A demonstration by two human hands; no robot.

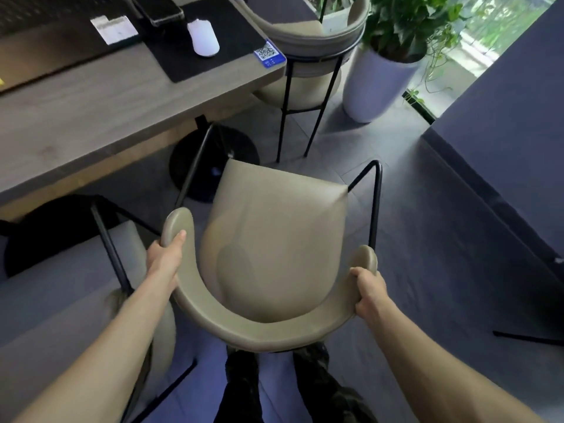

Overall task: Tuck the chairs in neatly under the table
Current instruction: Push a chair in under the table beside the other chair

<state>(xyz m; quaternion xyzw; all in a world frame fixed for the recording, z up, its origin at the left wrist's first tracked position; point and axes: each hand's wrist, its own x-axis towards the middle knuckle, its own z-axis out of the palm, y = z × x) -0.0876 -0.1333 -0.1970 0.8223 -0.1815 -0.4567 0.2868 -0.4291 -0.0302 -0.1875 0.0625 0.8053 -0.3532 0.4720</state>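
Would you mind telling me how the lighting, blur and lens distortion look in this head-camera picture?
Head view: daylight enters from the window at upper right, washing out the greenery there; the white planter and the chair at the far left are smeared by motion blur; the held chair and both hands, left and right, are fairly sharp; the wide lens bends the table edge and stretches the forearms.

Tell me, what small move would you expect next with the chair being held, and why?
Probably a short push forward and left, toward the table. The left hand and right hand each grip an end of the chair's curved backrest, but its seat is wholly outside the table edge and angled to it, so it likely needs squaring up while sliding under.
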